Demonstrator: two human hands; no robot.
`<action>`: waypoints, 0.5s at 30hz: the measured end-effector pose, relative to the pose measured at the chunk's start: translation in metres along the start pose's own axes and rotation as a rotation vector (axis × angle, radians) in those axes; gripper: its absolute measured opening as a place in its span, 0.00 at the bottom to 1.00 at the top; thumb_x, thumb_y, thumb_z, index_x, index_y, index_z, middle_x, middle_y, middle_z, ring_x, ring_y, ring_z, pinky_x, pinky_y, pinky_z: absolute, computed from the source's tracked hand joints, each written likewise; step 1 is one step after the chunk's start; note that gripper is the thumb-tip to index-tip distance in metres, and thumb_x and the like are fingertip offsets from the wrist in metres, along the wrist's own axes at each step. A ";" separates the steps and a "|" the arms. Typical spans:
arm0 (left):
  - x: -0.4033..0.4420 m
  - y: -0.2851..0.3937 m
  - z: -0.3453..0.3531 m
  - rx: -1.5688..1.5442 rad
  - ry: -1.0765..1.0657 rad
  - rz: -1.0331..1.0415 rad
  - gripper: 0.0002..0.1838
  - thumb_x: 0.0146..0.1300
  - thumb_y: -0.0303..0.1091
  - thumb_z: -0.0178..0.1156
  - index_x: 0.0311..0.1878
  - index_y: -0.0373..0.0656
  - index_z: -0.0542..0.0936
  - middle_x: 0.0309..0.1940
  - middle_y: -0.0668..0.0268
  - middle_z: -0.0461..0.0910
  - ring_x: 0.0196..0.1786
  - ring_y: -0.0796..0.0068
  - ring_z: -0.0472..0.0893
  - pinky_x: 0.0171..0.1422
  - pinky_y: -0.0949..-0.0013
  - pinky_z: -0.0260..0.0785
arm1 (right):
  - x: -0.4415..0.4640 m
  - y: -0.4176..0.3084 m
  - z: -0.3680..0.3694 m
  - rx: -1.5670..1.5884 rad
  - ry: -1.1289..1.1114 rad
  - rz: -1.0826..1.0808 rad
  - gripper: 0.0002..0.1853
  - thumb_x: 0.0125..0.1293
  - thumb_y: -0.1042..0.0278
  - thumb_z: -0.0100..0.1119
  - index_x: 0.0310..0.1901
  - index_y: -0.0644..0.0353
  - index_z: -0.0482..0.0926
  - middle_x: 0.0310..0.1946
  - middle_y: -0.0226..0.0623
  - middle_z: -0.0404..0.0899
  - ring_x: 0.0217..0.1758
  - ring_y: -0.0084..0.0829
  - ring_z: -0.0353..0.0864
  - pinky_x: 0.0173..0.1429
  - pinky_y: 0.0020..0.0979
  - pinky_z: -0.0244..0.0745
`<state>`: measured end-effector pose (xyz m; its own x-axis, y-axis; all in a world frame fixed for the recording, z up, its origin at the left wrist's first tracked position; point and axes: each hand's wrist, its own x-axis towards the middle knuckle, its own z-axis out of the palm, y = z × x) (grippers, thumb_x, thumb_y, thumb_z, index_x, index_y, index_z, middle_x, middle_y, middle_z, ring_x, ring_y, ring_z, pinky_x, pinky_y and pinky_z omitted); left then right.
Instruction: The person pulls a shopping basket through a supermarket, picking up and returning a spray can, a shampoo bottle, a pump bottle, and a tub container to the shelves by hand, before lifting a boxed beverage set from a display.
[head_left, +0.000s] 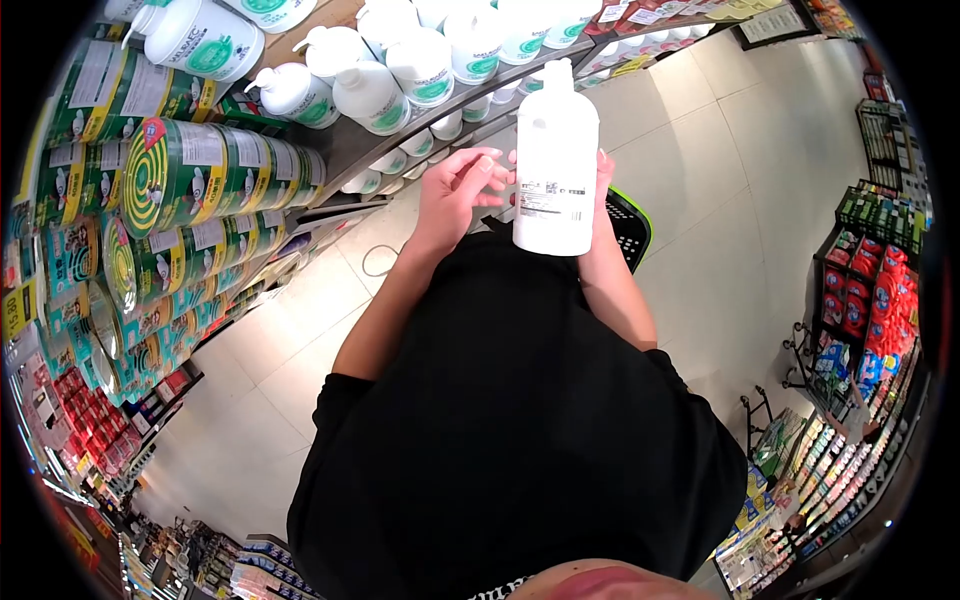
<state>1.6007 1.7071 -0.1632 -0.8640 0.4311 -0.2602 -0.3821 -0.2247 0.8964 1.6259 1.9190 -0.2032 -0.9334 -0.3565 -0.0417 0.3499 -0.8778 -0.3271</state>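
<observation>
My right hand (603,185) is wrapped round a white plastic bottle (556,170) from behind, with fingertips showing along its left edge. The bottle stands upright in front of my chest, its narrow top pointing away from me. Small print and a barcode are on the side facing me. Just left of it my left hand (465,190) is raised, fingers loosely bent and apart, holding nothing. Partly hidden beyond my right forearm is a black basket with a bright green rim (645,222).
White pump bottles (420,68) with green labels crowd the shelf (350,150) ahead. Stacked green and yellow cylindrical packs (215,165) jut out at my left. Pale floor tiles (715,170) stretch to the right, toward racks of red packages (885,300) and a trolley (840,400).
</observation>
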 end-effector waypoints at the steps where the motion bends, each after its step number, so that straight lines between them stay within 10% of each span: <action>1: -0.001 -0.005 -0.004 0.007 -0.052 0.001 0.22 0.79 0.44 0.50 0.60 0.34 0.77 0.48 0.58 0.82 0.46 0.72 0.82 0.47 0.63 0.81 | 0.001 -0.002 -0.003 0.052 -0.023 0.015 0.51 0.57 0.30 0.60 0.72 0.64 0.63 0.58 0.64 0.74 0.55 0.61 0.81 0.54 0.59 0.82; 8: -0.004 -0.003 -0.017 -0.308 -0.272 0.044 0.37 0.76 0.62 0.44 0.70 0.37 0.66 0.56 0.57 0.77 0.55 0.63 0.79 0.61 0.50 0.73 | 0.001 -0.007 -0.002 0.054 -0.046 0.021 0.52 0.57 0.29 0.59 0.72 0.64 0.63 0.58 0.66 0.74 0.55 0.64 0.81 0.52 0.61 0.83; 15: 0.000 -0.040 -0.035 -0.031 -0.036 0.039 0.28 0.57 0.24 0.70 0.52 0.44 0.62 0.48 0.64 0.68 0.51 0.71 0.73 0.56 0.68 0.69 | 0.010 0.009 -0.005 -0.194 0.196 -0.019 0.49 0.57 0.36 0.64 0.70 0.67 0.63 0.57 0.58 0.76 0.55 0.54 0.82 0.56 0.52 0.82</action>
<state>1.6052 1.6859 -0.2117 -0.8662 0.4526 -0.2117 -0.3589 -0.2687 0.8939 1.6193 1.9094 -0.2107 -0.9439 -0.2550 -0.2100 0.3279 -0.7994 -0.5034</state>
